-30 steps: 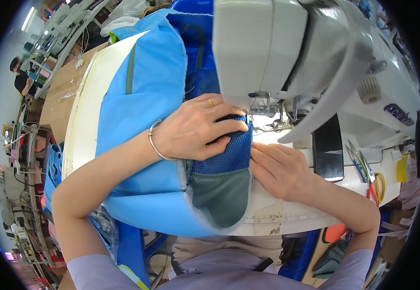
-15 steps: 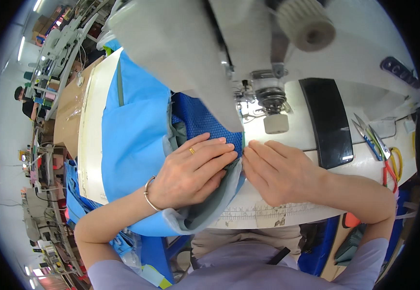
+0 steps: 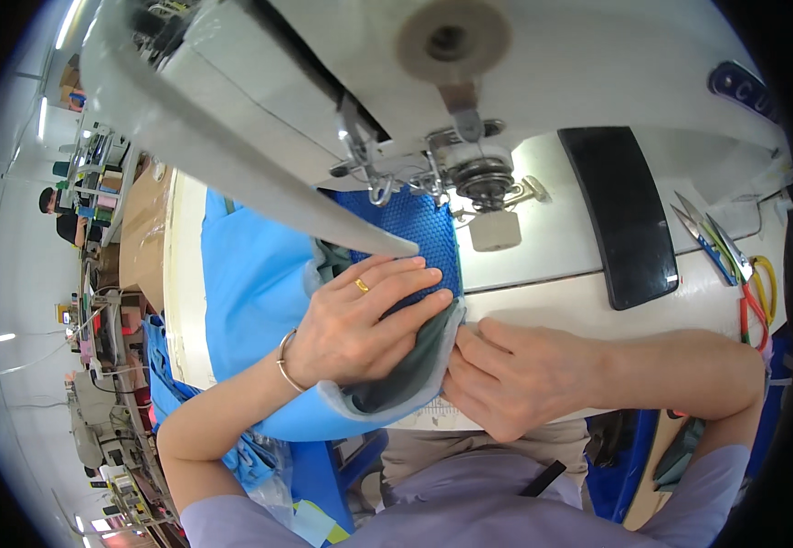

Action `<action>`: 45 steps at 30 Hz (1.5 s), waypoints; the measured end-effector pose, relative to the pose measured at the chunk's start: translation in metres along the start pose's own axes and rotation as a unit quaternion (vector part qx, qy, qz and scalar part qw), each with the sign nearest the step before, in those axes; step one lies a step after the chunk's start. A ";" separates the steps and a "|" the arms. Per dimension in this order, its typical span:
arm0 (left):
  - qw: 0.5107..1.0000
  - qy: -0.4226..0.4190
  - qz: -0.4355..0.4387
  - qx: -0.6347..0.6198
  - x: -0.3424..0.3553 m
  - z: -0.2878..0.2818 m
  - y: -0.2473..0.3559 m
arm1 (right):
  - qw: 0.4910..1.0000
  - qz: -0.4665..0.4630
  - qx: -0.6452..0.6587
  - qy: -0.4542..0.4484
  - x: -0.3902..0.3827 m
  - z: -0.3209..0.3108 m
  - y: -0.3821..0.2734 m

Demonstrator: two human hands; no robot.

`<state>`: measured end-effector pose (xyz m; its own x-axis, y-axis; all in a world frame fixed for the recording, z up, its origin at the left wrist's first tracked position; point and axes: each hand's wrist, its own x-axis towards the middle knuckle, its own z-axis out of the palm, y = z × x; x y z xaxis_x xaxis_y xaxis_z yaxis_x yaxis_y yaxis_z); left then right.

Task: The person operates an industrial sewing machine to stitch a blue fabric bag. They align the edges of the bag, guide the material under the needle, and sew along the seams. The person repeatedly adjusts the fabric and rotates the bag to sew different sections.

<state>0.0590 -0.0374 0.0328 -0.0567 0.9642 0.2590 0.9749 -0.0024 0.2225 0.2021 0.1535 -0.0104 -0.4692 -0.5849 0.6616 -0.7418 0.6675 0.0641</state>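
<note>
Lining up the right edge of the work at the machine (image 3: 323,119), by the look of it: edge alignment ahead of a stitch run. Blue mesh (image 3: 406,224) lies flat, far end under the head; light blue cloth (image 3: 250,260) left of it, near end curled up, grey lining (image 3: 401,388) showing. Left hand (image 3: 360,320): fingers extended on mesh, pressing, not clenched. Right hand (image 3: 520,374): fingers curled at the near right edge, apparently pinching cloth; exact contact hidden. Next move probably calls for matching edges, left holding flat, right guiding. Risk: curled end getting caught.
</note>
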 end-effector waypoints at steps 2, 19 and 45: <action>1.000 -0.001 0.013 0.006 -0.001 0.000 -0.002 | 1.000 -0.004 -0.002 -0.008 0.000 -0.002 0.001; 0.994 0.052 0.074 0.061 0.028 0.003 -0.064 | 0.996 0.090 0.001 -0.029 0.003 0.002 0.030; 0.669 0.516 -0.236 -0.480 -0.140 -0.235 0.038 | 0.928 0.253 0.274 -0.007 0.024 -0.003 -0.068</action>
<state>0.0537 -0.2353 0.2262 -0.9111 0.2223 0.3472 0.2359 -0.4096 0.8812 0.2429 0.0952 0.0038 -0.8275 -0.2684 0.4932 -0.5547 0.5266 -0.6442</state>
